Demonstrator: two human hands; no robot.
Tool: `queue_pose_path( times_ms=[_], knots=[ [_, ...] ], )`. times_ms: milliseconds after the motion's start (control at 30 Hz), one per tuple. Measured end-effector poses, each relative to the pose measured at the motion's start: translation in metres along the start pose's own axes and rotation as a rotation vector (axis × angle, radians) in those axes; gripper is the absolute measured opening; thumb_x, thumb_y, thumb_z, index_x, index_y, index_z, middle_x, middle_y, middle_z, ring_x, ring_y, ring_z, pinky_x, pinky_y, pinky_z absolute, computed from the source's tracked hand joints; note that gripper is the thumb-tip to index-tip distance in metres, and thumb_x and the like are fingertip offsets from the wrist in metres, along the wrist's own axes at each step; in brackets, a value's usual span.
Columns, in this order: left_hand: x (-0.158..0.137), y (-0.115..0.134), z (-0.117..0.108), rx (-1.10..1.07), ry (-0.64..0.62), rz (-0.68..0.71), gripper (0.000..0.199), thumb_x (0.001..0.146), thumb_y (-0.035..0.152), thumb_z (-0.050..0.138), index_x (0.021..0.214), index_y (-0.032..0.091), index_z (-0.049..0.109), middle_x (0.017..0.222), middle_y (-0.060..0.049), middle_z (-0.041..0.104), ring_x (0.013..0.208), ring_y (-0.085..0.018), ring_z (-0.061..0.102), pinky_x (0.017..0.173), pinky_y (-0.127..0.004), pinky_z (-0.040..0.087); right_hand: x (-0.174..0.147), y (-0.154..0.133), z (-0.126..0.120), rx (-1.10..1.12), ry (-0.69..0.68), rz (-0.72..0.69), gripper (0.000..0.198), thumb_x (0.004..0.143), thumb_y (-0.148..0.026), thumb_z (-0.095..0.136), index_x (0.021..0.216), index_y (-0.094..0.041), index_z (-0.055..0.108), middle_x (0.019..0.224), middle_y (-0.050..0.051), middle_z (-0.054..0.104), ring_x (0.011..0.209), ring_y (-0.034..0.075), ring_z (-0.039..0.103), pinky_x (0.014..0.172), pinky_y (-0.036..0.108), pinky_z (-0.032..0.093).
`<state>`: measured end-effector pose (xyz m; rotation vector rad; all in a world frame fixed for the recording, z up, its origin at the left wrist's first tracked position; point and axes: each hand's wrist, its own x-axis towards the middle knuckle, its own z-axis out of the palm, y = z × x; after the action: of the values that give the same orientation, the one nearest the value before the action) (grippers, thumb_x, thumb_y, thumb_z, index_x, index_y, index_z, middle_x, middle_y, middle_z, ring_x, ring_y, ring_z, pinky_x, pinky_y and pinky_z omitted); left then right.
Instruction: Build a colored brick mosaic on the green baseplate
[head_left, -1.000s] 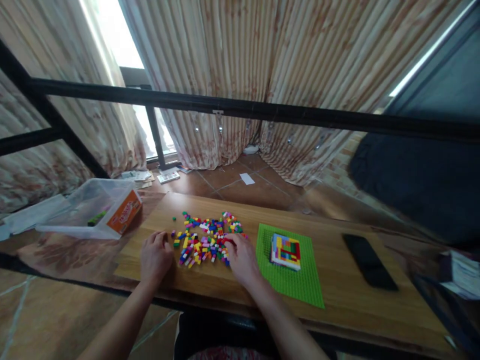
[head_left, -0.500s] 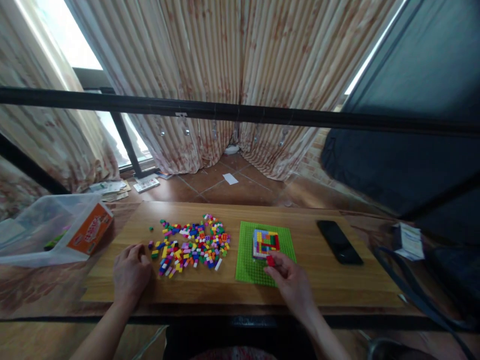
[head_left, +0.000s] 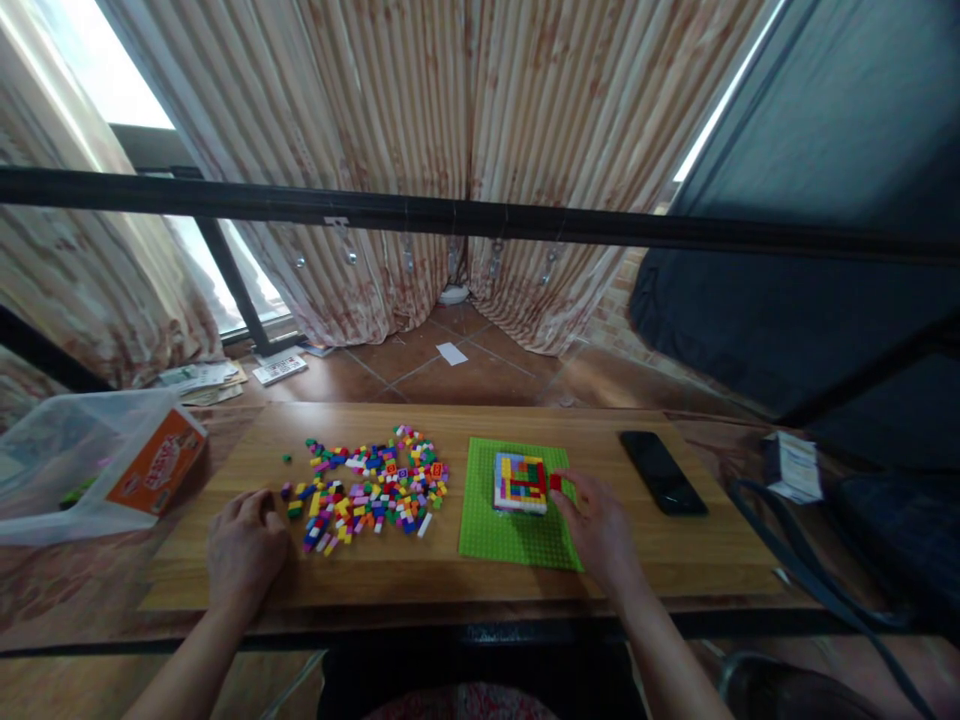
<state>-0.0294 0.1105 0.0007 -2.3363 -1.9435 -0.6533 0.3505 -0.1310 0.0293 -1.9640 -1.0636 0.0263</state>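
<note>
The wooden desk (head_left: pixel 360 582) was strewn on its left half with loose bricks (head_left: pixel 367 492), and to their right a green baseplate (head_left: pixel 487 540) was laid flat. The left hand (head_left: pixel 246 545) was set down just left of the loose bricks, its fingers curled; whether anything was enclosed could not be told. The right hand (head_left: pixel 600 525) was held at the baseplate's right edge, with a black phone (head_left: pixel 663 472) placed farther right. On the baseplate a low multicoloured block (head_left: pixel 520 482) was seated, just left of the right fingertips and well apart from the left hand. In the right fingers a small red brick (head_left: pixel 555 482) was clamped, beside the block's red-edged side; neither contact between them nor the brick's long axis could be made out.
</note>
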Motion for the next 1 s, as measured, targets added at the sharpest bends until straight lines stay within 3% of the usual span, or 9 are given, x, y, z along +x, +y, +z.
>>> queue_pose_path(
  times_ms=[100, 333, 667, 800, 1000],
  knots=[
    [-0.001, 0.000, 0.000, -0.009, 0.005, 0.000, 0.039, 0.084, 0.020, 0.040, 0.111, 0.004, 0.064, 0.118, -0.021, 0.062, 0.113, -0.033, 0.055, 0.103, -0.045, 0.042, 0.012, 0.001, 0.015, -0.010, 0.018, -0.026, 0.033, 0.083, -0.046, 0.058, 0.103, -0.024, 0.073, 0.117, 0.011, 0.063, 0.112, 0.027, 0.054, 0.099, 0.048, 0.042],
    [0.000, -0.007, 0.008, -0.020, 0.032, 0.010, 0.035, 0.083, 0.021, 0.041, 0.105, 0.010, 0.064, 0.114, -0.017, 0.063, 0.112, -0.031, 0.056, 0.103, -0.044, 0.043, 0.030, 0.004, 0.042, 0.000, -0.091, 0.045, 0.030, 0.080, -0.044, 0.062, 0.104, -0.029, 0.075, 0.133, 0.008, 0.053, 0.125, 0.028, 0.045, 0.107, 0.049, 0.034],
    [-0.001, -0.006, 0.010, -0.006, 0.042, 0.000, 0.038, 0.085, 0.022, 0.039, 0.109, 0.007, 0.065, 0.117, -0.019, 0.063, 0.111, -0.031, 0.056, 0.103, -0.044, 0.043, 0.033, 0.010, 0.054, -0.037, -0.141, 0.046, 0.031, 0.082, -0.039, 0.061, 0.109, -0.029, 0.073, 0.137, 0.009, 0.051, 0.129, 0.028, 0.043, 0.108, 0.050, 0.033],
    [-0.001, -0.007, 0.012, -0.005, 0.052, 0.000, 0.037, 0.083, 0.022, 0.039, 0.107, 0.009, 0.065, 0.115, -0.018, 0.064, 0.112, -0.030, 0.056, 0.104, -0.042, 0.042, 0.032, 0.010, 0.053, -0.033, -0.118, 0.023, 0.042, 0.080, -0.042, 0.061, 0.117, -0.024, 0.067, 0.133, 0.011, 0.053, 0.127, 0.028, 0.045, 0.107, 0.049, 0.034],
    [-0.002, -0.007, 0.012, -0.022, 0.060, -0.005, 0.037, 0.083, 0.022, 0.039, 0.106, 0.012, 0.065, 0.115, -0.016, 0.064, 0.111, -0.029, 0.056, 0.103, -0.041, 0.042, 0.029, 0.000, 0.050, -0.084, -0.020, 0.021, 0.032, 0.077, -0.048, 0.063, 0.088, -0.019, 0.070, 0.116, 0.014, 0.060, 0.114, 0.030, 0.052, 0.101, 0.048, 0.038]
  ],
)
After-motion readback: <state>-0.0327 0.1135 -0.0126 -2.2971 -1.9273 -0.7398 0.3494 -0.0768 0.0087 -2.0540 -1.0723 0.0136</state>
